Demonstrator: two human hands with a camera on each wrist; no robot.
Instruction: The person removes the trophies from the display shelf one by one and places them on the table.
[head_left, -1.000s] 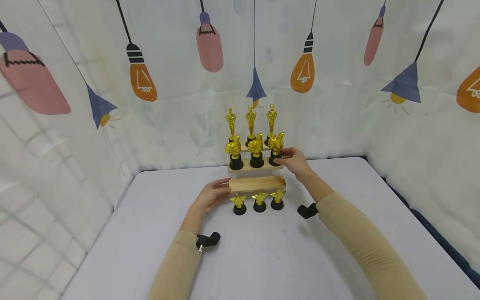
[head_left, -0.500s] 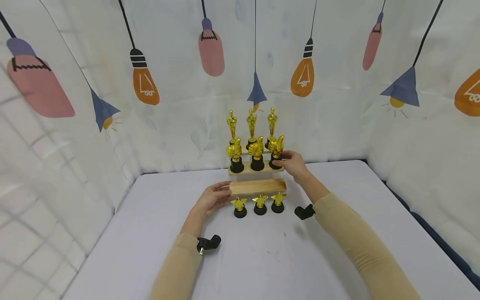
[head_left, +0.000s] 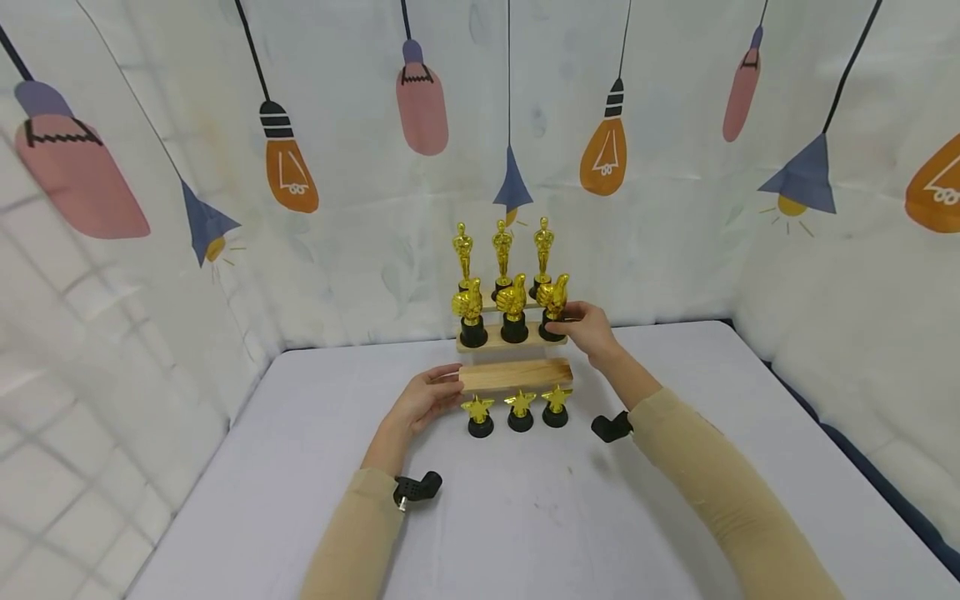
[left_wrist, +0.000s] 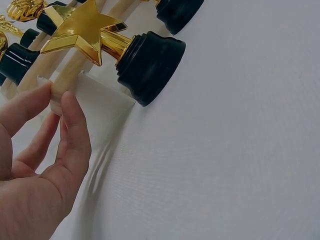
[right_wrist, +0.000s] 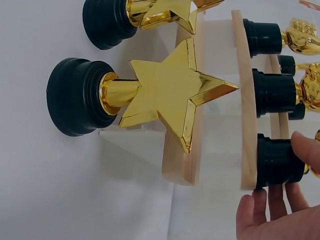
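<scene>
My left hand (head_left: 426, 398) pinches the left end of the lowest wooden step (head_left: 516, 375) of a tiered display stand. In the left wrist view, thumb and fingertips meet around that board end (left_wrist: 62, 87). My right hand (head_left: 592, 329) holds the black base (right_wrist: 280, 162) of the rightmost gold thumbs-up trophy (head_left: 553, 296), which stands upright on the middle step (head_left: 495, 335). Two more thumbs-up trophies (head_left: 513, 300) stand to its left. Behind them, three gold figure statuettes (head_left: 502, 250) line the top step. Three star trophies (head_left: 521, 410) stand on the table before the lowest step.
A white cloth covers the table (head_left: 300, 467). Close behind the stand hangs a white curtain (head_left: 360, 275) printed with lamps and bulbs. Black wrist cameras (head_left: 417, 487) sit on both forearms.
The head view has tilted up slightly, so everything sits a little lower in it. Both hands keep their holds, and the trophies stay in place.
</scene>
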